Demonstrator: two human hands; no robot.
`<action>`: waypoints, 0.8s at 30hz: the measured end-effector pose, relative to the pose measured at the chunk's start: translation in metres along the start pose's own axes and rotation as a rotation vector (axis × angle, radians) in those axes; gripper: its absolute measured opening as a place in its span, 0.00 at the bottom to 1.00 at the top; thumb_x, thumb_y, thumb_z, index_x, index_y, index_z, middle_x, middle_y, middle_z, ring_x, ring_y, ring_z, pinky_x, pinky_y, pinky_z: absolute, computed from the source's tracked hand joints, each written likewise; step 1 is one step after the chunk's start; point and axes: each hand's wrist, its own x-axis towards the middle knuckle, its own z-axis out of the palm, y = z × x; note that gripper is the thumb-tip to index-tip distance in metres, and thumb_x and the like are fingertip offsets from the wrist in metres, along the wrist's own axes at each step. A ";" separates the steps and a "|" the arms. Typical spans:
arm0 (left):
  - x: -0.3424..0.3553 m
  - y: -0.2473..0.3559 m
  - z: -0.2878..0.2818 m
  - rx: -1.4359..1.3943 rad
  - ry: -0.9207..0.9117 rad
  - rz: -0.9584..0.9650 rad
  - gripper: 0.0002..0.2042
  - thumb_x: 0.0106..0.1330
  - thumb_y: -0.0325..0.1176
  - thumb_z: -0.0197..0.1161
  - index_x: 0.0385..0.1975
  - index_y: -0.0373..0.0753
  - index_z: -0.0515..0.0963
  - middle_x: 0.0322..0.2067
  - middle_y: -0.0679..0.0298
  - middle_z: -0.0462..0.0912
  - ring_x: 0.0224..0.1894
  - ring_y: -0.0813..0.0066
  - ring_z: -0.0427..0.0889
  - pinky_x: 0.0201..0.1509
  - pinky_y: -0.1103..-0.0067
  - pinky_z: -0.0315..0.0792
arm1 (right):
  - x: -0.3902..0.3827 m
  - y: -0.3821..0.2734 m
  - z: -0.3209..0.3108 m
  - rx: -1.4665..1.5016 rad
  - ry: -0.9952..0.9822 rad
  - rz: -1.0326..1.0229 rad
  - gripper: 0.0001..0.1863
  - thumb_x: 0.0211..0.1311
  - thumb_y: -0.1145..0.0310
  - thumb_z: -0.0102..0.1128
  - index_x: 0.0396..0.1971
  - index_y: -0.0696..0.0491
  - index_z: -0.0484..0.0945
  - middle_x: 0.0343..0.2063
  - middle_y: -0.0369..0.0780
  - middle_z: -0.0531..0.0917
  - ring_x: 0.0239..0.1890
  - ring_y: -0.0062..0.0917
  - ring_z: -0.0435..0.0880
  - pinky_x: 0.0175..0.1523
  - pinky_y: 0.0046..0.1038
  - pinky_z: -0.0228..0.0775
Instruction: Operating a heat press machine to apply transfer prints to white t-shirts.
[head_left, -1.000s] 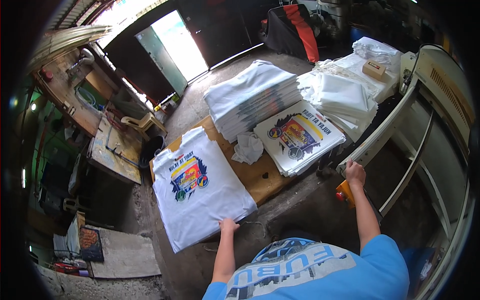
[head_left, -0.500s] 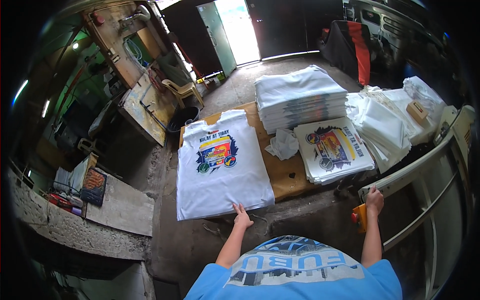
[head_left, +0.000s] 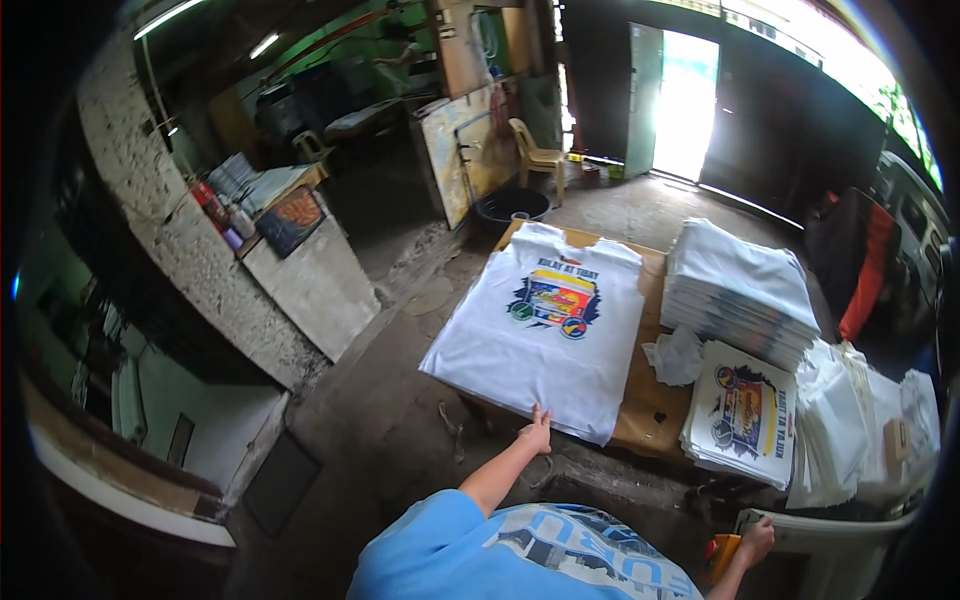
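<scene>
Left fingers on shirt, right fingers gripping machine

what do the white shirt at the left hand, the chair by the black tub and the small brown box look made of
White shirt: matte fabric, perhaps cotton or a blend, judging by its soft creases.
Chair: likely smooth moulded plastic; back, seat and legs share one tan colour.
Small brown box: probably matte cardboard, from its colour and straight edges.

T-shirt: light blue | sleeves: short | front print: pale panel, dark skyline shapes, blue block letters
</scene>
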 end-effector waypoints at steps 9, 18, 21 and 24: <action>-0.004 -0.001 0.004 -0.061 0.049 -0.022 0.48 0.45 0.32 0.60 0.61 0.48 0.31 0.60 0.52 0.21 0.50 0.60 0.70 0.49 0.70 0.68 | 0.009 0.004 0.009 -0.053 -0.006 0.000 0.33 0.60 0.48 0.27 0.26 0.62 0.76 0.27 0.54 0.77 0.34 0.47 0.76 0.39 0.43 0.67; -0.001 -0.001 0.006 -0.061 0.043 0.000 0.48 0.45 0.33 0.62 0.61 0.49 0.32 0.60 0.52 0.21 0.50 0.59 0.70 0.49 0.71 0.68 | 0.015 0.012 0.015 -0.059 0.027 0.015 0.33 0.60 0.48 0.28 0.25 0.62 0.76 0.25 0.54 0.77 0.32 0.48 0.76 0.38 0.43 0.67; -0.001 -0.004 0.007 -0.073 0.051 0.000 0.48 0.45 0.34 0.62 0.61 0.49 0.32 0.60 0.52 0.21 0.50 0.59 0.70 0.49 0.71 0.68 | 0.008 0.004 0.014 -0.056 0.027 0.003 0.33 0.60 0.48 0.29 0.24 0.62 0.76 0.25 0.53 0.77 0.32 0.47 0.76 0.37 0.42 0.68; -0.002 -0.006 0.009 -0.082 0.044 -0.008 0.49 0.44 0.35 0.63 0.61 0.49 0.31 0.60 0.51 0.21 0.50 0.59 0.70 0.48 0.70 0.68 | 0.014 0.003 0.017 -0.053 0.031 -0.009 0.33 0.59 0.47 0.30 0.24 0.61 0.77 0.24 0.52 0.78 0.31 0.46 0.77 0.37 0.41 0.69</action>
